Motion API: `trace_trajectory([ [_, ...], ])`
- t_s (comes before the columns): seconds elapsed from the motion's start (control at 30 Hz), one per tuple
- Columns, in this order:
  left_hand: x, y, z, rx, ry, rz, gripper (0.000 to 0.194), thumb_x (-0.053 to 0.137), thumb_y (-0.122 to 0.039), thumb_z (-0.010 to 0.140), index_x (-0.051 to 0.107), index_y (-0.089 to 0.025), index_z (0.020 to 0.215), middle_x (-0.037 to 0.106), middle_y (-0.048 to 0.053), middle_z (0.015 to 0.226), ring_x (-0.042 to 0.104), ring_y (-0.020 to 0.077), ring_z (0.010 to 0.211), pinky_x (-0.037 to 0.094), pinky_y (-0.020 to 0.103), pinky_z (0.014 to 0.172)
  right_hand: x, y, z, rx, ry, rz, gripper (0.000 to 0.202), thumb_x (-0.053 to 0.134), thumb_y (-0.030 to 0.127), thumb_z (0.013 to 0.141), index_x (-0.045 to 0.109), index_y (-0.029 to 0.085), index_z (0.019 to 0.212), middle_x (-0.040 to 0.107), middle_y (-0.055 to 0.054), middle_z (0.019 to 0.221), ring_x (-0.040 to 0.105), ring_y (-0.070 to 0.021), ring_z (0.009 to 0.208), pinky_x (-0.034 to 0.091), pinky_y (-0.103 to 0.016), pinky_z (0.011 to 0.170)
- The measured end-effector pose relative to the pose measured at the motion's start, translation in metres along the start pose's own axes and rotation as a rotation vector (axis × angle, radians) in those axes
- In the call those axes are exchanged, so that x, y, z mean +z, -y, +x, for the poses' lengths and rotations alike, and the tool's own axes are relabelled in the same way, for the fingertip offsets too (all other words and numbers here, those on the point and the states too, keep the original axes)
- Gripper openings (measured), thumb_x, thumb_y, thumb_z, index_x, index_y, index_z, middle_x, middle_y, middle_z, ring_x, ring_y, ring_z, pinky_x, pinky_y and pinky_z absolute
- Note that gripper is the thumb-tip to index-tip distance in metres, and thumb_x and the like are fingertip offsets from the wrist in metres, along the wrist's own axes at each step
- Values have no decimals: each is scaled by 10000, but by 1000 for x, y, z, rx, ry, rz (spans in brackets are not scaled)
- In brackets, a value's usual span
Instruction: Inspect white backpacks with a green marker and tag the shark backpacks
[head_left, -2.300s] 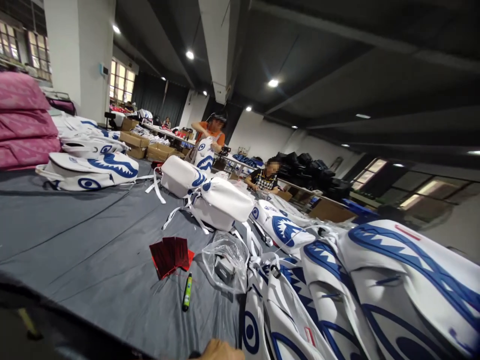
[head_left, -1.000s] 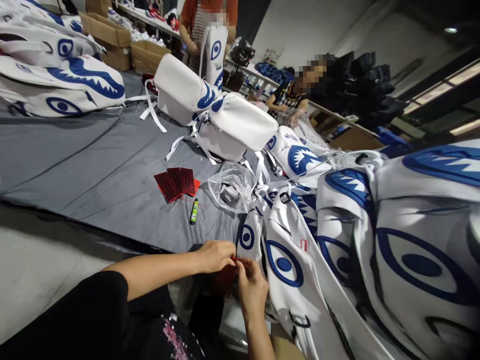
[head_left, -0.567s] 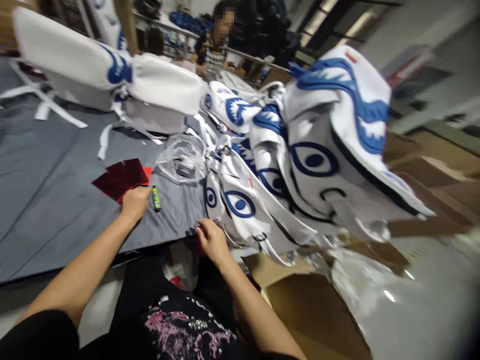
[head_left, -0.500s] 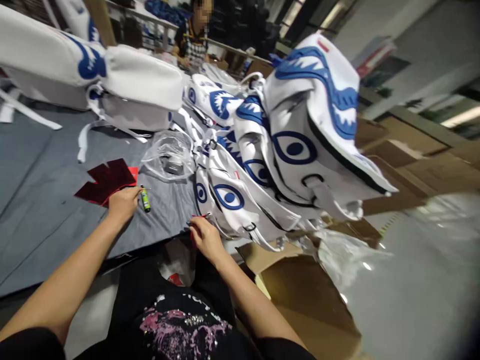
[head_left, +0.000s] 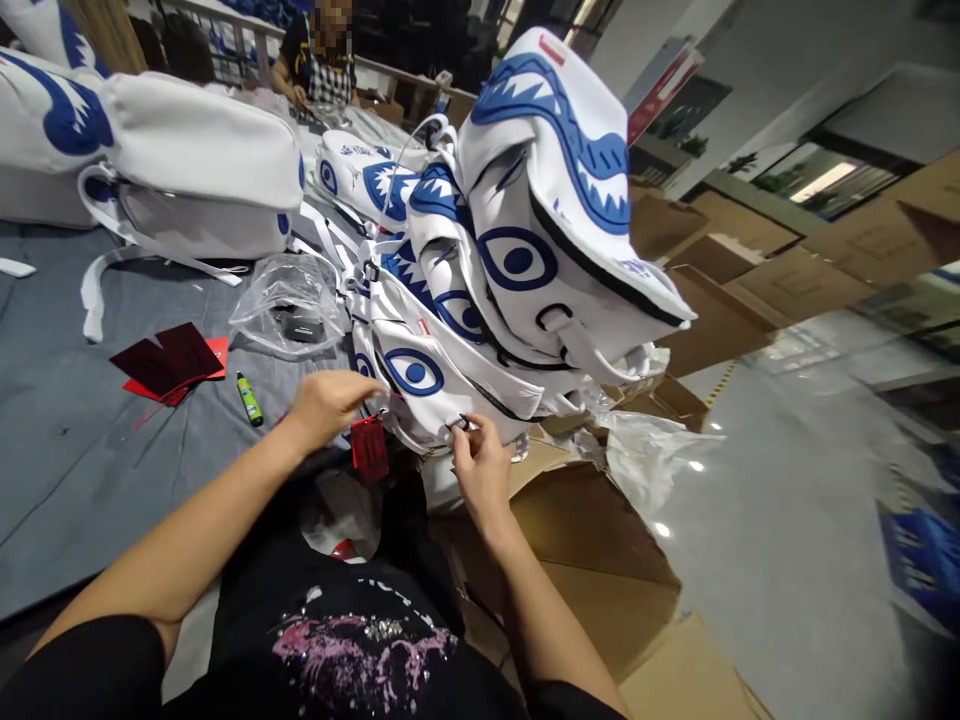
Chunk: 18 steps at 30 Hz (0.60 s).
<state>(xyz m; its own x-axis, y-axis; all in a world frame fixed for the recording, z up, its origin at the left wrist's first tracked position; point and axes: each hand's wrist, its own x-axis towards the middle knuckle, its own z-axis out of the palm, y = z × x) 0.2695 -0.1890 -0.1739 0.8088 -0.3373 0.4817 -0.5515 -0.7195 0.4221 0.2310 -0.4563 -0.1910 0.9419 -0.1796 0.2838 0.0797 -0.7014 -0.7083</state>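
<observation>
My left hand (head_left: 330, 408) is closed in a pinch at the front of a white backpack (head_left: 442, 385) with a blue eye print. A dark red hang tag (head_left: 370, 450) dangles just below its fingertips; the cord between them is hard to see. My right hand (head_left: 481, 470) pinches a small dark ring (head_left: 461, 424) on the same backpack, thumb and index finger together. To the left on the grey table cover lie a fan of red hang tags (head_left: 169, 362) and a green marker-like tube (head_left: 249, 398).
More white backpacks (head_left: 517, 190) are stacked behind, and another white bag (head_left: 210, 140) lies at the left. A clear plastic bag (head_left: 289, 305) holds dark small items. An open cardboard box (head_left: 592, 560) stands below right. A person (head_left: 319, 65) works across the table.
My left hand has left the fanned tags and moved right to the backpack. My right hand has moved from the red tag to the dark ring. The view has turned right.
</observation>
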Motion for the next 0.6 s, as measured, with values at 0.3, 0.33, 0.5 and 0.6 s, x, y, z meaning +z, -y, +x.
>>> trace_trajectory([
  [0.3,54,-53,34,59,242,133,165,563,-137,872,713,-205,862,737,25,808,686,155,755,439,220,611,3,2,0,216,229,650,349,572,480,856,543,189,1047,633,46,631,543,-101,434,448,-227,458],
  [0.33,53,-53,33,54,237,149,173,560,-131,870,717,-203,867,746,32,830,691,161,757,444,225,613,2,1,0,198,217,645,347,570,448,860,545,191,1093,644,45,650,554,-103,444,462,-229,469],
  [0.5,38,-42,32,40,170,208,226,514,-231,936,732,-203,985,772,67,991,727,201,874,502,257,709,0,-4,-1,35,181,515,305,499,234,902,567,210,1198,692,26,733,608,-107,528,504,-233,569],
  [0.6,35,-38,38,32,124,258,252,517,-330,940,745,-225,967,780,53,966,736,211,836,499,261,666,-1,-5,1,-25,156,431,291,488,176,919,581,203,1194,698,24,735,657,-129,630,510,-241,653],
])
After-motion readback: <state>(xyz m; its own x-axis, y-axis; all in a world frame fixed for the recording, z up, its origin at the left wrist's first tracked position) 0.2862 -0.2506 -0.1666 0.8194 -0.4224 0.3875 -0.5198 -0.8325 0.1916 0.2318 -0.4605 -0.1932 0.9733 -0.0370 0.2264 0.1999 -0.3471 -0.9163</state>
